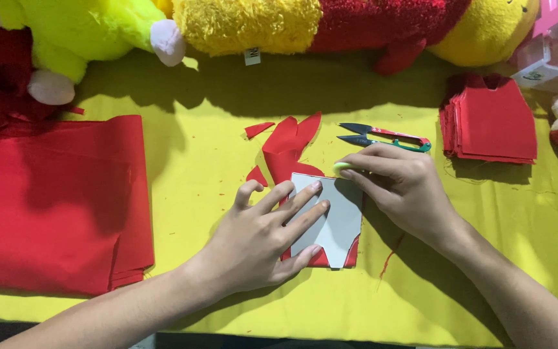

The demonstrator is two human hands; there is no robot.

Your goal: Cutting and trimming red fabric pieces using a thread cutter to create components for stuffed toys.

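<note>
Here, the left hand point(263, 236) pressed flat on a grey template point(334, 216) over red fabric point(285, 152). The right hand point(398, 184), at two o'clock, pinched pale chalk point(343, 167) against the template's top edge.

Open yellow table cover point(188, 155) at nine o'clock of the grey template point(334, 223), up to the folded red cloth point(53, 200). Blocked at twelve by red scraps point(289, 145) and snips point(389, 137) — close together. Stack of cut red pieces point(492, 126) at two o'clock, with bare cover between. Plush toys point(247, 22) across the far edge. Clear at five — seemingly, beneath the forearm.
</note>
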